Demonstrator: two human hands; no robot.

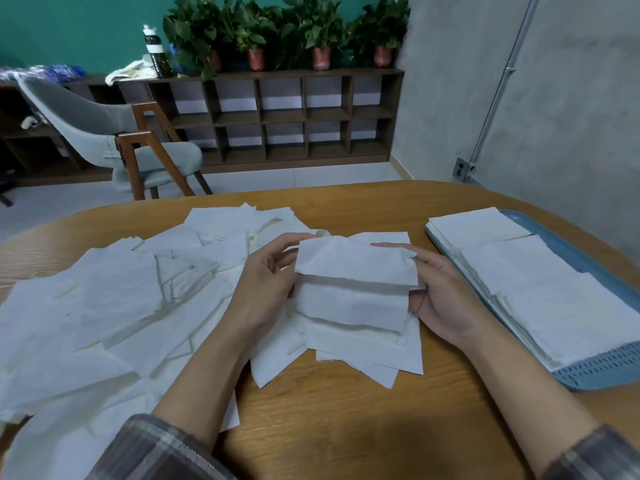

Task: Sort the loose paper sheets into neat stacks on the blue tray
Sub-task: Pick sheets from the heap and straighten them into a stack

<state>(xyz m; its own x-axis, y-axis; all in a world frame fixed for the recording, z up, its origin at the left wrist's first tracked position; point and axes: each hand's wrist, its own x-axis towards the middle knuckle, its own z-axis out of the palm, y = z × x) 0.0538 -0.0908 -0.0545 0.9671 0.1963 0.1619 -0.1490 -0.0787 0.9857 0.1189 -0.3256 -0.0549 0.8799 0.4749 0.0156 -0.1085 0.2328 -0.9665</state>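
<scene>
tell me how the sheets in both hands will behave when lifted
Probably floppy: the held sheets droop and fold between the left hand and right hand. Likely light, and apt to slide apart, since their edges sit staggered.

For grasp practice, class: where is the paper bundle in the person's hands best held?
Likely its two short ends, from left and right, as the left hand and right hand hold the paper bundle: it is limp and folds over.

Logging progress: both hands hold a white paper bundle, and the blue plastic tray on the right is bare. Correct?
Not bare: the head view shows the blue plastic tray carrying stacks of white sheets. The left hand and right hand do hold the white paper bundle.
</scene>
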